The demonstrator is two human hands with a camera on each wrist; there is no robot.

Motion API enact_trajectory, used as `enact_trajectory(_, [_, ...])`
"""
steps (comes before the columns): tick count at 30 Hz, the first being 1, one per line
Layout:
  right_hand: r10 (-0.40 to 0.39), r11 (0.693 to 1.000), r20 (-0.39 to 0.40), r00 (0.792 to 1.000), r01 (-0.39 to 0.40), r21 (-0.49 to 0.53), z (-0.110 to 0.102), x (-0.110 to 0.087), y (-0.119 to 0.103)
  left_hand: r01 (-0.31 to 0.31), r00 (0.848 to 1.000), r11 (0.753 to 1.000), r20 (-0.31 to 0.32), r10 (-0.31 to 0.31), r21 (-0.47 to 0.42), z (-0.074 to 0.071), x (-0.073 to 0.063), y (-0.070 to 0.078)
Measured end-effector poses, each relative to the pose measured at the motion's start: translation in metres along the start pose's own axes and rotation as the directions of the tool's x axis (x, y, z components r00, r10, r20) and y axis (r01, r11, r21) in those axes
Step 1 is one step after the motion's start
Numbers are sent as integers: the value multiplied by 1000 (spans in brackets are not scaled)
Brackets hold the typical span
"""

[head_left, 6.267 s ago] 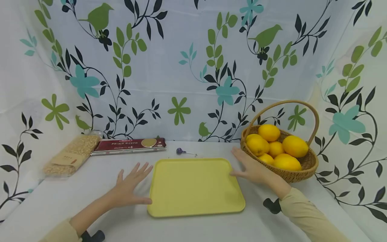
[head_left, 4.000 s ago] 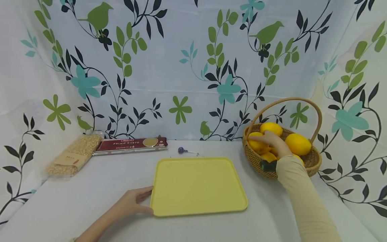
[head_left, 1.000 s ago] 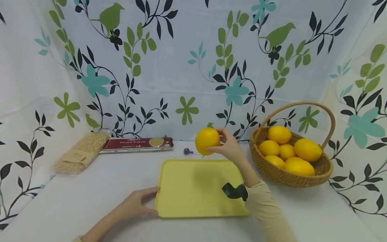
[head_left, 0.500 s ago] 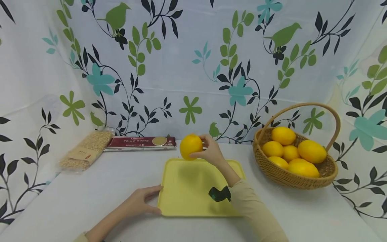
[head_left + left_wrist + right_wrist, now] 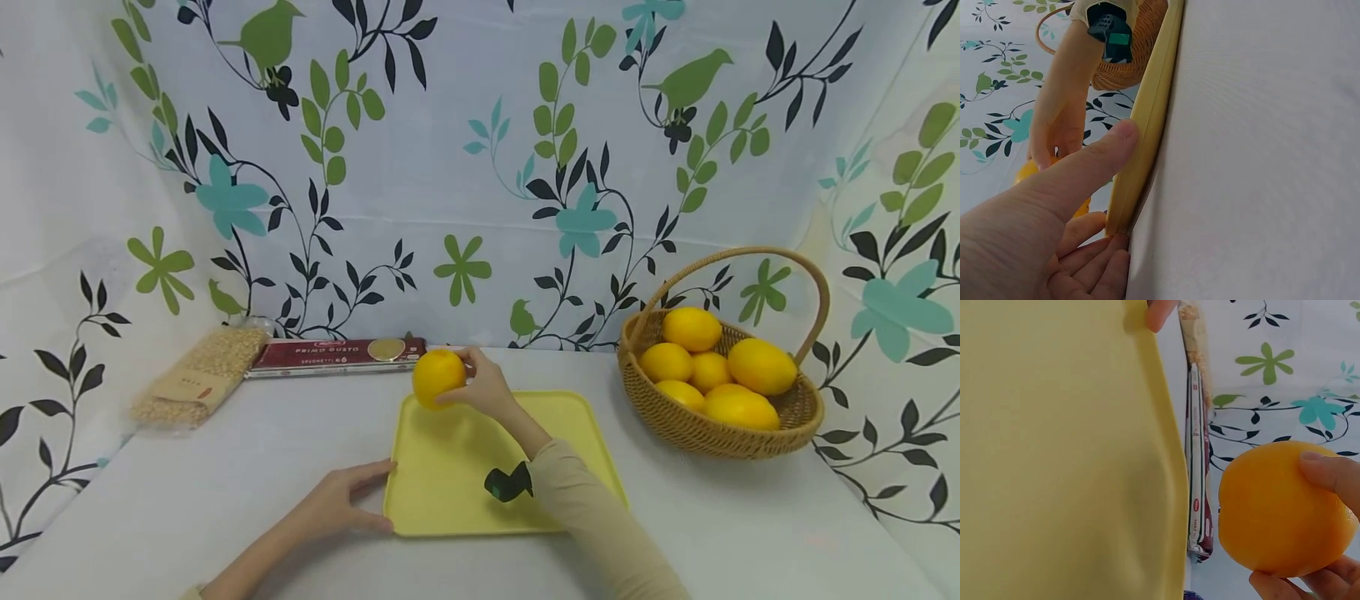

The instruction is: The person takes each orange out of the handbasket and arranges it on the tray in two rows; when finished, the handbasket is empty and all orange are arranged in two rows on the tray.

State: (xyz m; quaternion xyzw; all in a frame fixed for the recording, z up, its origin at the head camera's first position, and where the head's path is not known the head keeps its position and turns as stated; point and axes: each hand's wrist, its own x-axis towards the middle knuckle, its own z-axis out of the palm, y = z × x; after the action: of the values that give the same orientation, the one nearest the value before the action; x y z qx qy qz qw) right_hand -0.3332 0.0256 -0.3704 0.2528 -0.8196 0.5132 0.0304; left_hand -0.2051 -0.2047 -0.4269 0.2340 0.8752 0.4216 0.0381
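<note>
My right hand [image 5: 486,388] holds an orange [image 5: 437,379] between thumb and fingertips, above the far left corner of the yellow tray [image 5: 450,492]. In the right wrist view the orange [image 5: 1285,512] shows beside the tray's rim, thumb on top and fingers underneath. My left hand [image 5: 341,502] grips the tray's left edge near its front corner. Its thumb [image 5: 1110,150] lies against the rim in the left wrist view, and the bent fingers meet the edge lower down. The tray lies flat on the white table.
A wicker basket [image 5: 712,446] of lemons and similar yellow fruit stands at the right, its handle arching high. At the back left lie a red spaghetti pack [image 5: 337,357] and a clear bag of pale grains [image 5: 198,379]. Part of a purple lollipop [image 5: 1192,595] shows in the right wrist view.
Since reaching into the basket, my right hand has lifted the orange out and carried it leftward over the tray, slightly lower now. My left hand has closed on the tray edge and stayed.
</note>
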Motion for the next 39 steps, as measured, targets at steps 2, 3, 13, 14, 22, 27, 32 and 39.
enact_trajectory(2, [9, 1000, 0, 1000, -9, -9, 4, 1, 0, -1, 1000, 1000, 0, 1, 3, 1, -1, 0])
enact_trajectory(3, [9, 1000, 1, 1000, -9, -8, 6, 2, 1, -1, 1000, 1000, -1, 1, 6, 1, -1, 0])
enact_trajectory(13, [29, 998, -34, 999, -27, 52, 22, 8, -4, -1, 1000, 1000, -10, 1, 11, -2, -1, 3])
enact_trajectory(14, [39, 998, -38, 999, -38, 52, 23, 8, -4, -1, 1000, 1000, -9, 2, 16, -2, -1, 3])
enact_trajectory(22, [102, 993, -29, 994, -100, 56, 34, 11, 2, 28, 1000, 1000, -4, -28, -12, 0, -1, 2])
enact_trajectory(27, [129, 989, -29, 991, -126, 74, 38, 10, 7, 38, 999, 997, -5, -38, -60, 2, -2, 0])
enact_trajectory(32, [126, 989, -17, 992, -124, 79, 39, 9, 12, 60, 998, 993, 9, -59, -98, 4, -1, 1])
enact_trajectory(39, [116, 992, 16, 993, -117, 47, 41, 8, 15, 91, 996, 986, 15, -90, -138, 4, -1, 2])
